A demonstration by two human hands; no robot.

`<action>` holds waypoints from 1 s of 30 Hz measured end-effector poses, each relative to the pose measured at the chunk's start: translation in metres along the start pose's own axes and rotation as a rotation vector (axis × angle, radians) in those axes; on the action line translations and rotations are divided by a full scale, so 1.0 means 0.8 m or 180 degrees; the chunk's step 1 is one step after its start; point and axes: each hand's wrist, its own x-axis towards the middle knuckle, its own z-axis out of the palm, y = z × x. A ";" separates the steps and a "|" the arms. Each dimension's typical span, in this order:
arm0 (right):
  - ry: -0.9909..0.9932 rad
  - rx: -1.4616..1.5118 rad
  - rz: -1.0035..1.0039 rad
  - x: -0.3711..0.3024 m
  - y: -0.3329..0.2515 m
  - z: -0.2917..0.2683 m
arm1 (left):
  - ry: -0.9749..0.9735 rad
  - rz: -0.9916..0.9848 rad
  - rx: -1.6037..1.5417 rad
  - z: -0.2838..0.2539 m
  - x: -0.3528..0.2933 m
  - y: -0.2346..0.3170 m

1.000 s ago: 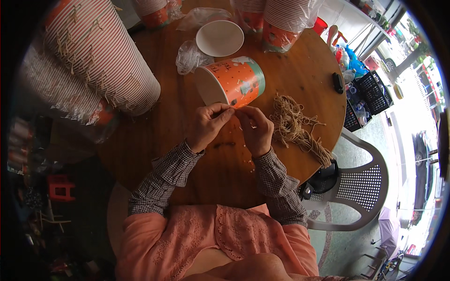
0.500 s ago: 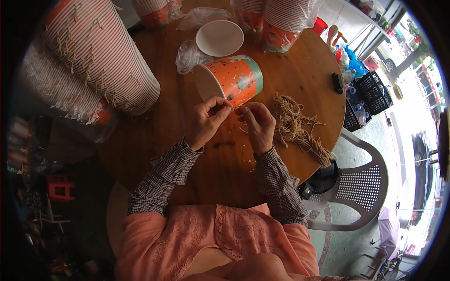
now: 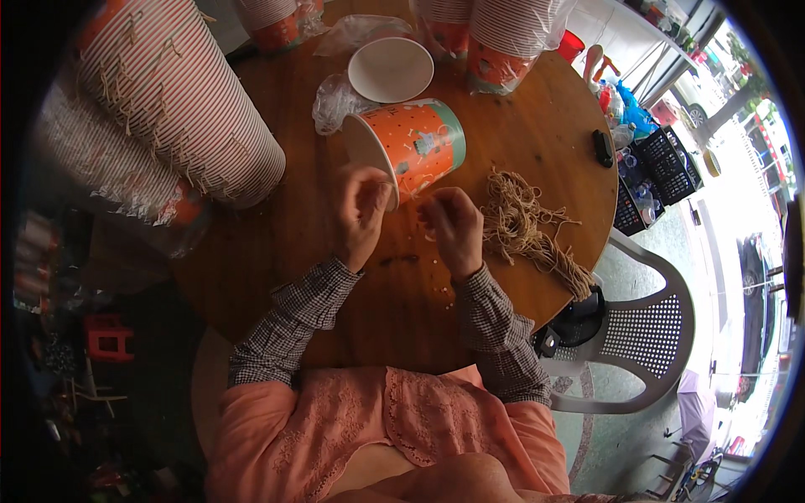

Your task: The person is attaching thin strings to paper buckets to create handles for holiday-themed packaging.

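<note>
An orange and green patterned paper bucket [image 3: 426,144] lies on its side on the table, its open mouth facing left. My left hand [image 3: 362,214] is at the near side of its rim, thumb and fingers closed together, slightly blurred; what they hold is hidden. Just to the right, below the bucket's side, my right hand [image 3: 457,228] has its fingers curled in a pinch, also blurred. A thin loop of twine seems to hang under those fingertips. Beside my right hand lies a loose bundle of tan twine [image 3: 524,222].
Tall stacks of striped-edge paper buckets [image 3: 197,109] stand at the left, some with twine on them. An upright white-lined bucket [image 3: 392,70] and crumpled clear plastic [image 3: 335,105] lie beyond. Wrapped stacks [image 3: 503,50] stand at the back. A grey chair [image 3: 646,327] is at the right.
My hands, close together in a pinch before, have moved apart; the left shifted left toward the rim and the right dropped slightly. The bucket has tilted and shifted a little left.
</note>
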 end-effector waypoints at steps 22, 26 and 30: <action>0.0028 -0.2597 -0.0927 0.013 0.039 -0.110 | 0.0000 -0.1709 -0.2658 -0.101 -0.026 -0.059; 0.0515 -0.3438 -0.2232 0.069 0.042 -0.181 | 0.0093 -0.2099 -0.2406 -0.108 -0.036 -0.049; 0.0843 -0.2813 -0.2343 0.057 0.019 -0.136 | -0.0003 -0.2132 -0.2418 -0.087 -0.056 -0.026</action>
